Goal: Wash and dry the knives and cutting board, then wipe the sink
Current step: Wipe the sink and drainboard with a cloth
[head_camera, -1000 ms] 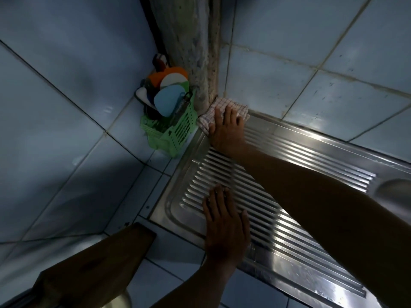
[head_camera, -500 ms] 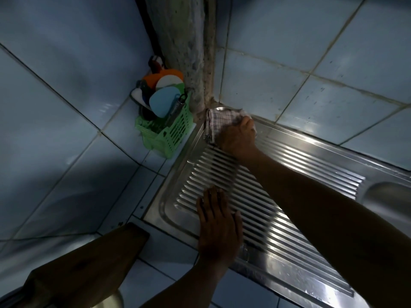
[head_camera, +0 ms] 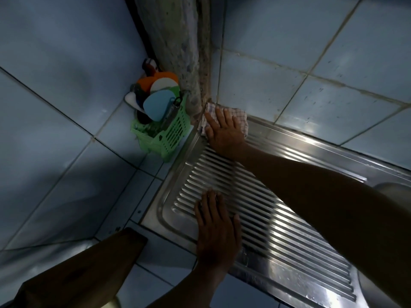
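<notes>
**Cloth pressed into the far corner of the drainboard**

The right hand lay flat on a checked cloth, fingers straight and slightly spread, pressing it onto the far left corner of the steel sink where the rim met the tiled wall and a rough concrete column. The cloth showed only around the fingers and past the fingertips, touching the wall's base. The forearm ran back across the ribbed drainboard toward the lower right.

The left hand rested palm down on the near part of the drainboard, fingers straight and close together, holding nothing. The basin showed only as a curved edge at the far right of the view.

Just left of the sink's corner, on the tiled counter, stood a green slotted basket, set against the column. It was crowded: a blue rounded piece at the front, white and orange rounded pieces behind it, a metal tool with a ring at its top leaning at the right side, and darker items at the left and back that were too dim to identify.

A brown wooden board lay at the lower left, its far corner near the drainboard's near left corner but apart from it.
</notes>
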